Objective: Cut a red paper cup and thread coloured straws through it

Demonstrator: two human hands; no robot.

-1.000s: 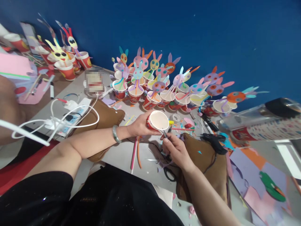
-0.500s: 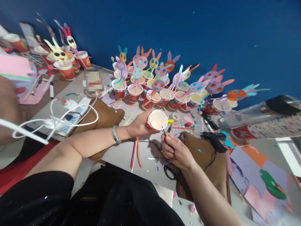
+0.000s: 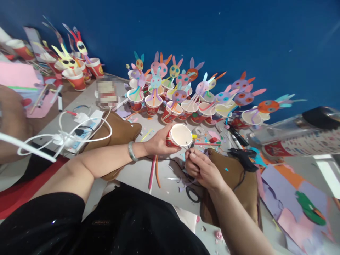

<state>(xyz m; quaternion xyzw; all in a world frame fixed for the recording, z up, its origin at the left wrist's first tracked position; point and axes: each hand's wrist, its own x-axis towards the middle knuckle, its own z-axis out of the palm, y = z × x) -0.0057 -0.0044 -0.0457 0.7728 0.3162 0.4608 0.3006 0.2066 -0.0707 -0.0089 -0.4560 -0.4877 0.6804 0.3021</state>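
Note:
My left hand (image 3: pixel 158 140) is wrapped round a red and white paper cup (image 3: pixel 170 139), its white mouth tilted toward me. In my right hand (image 3: pixel 203 166) a thin, dark, pointed tool (image 3: pixel 189 146) is pinched, with its tip at the cup's right rim. Its exact kind is too small to make out. Beneath the hands lie a pink strip (image 3: pixel 152 173) and an orange strip (image 3: pixel 157 171). A black scissors handle (image 3: pixel 193 194) shows just below my right hand.
Several cups with paper rabbit heads (image 3: pixel 155 82) stand along the blue wall. Brown cushions (image 3: pixel 114 131) flank the work area. A power strip (image 3: pixel 89 129) with white cables sits left; a black glue gun (image 3: pixel 245 159) and clear bottle (image 3: pixel 294 134) are right. Another person's blurred arm (image 3: pixel 13 124) is far left.
The cup and both hands have shifted slightly to the right. The tool stays at the cup's rim, and both grips look the same.

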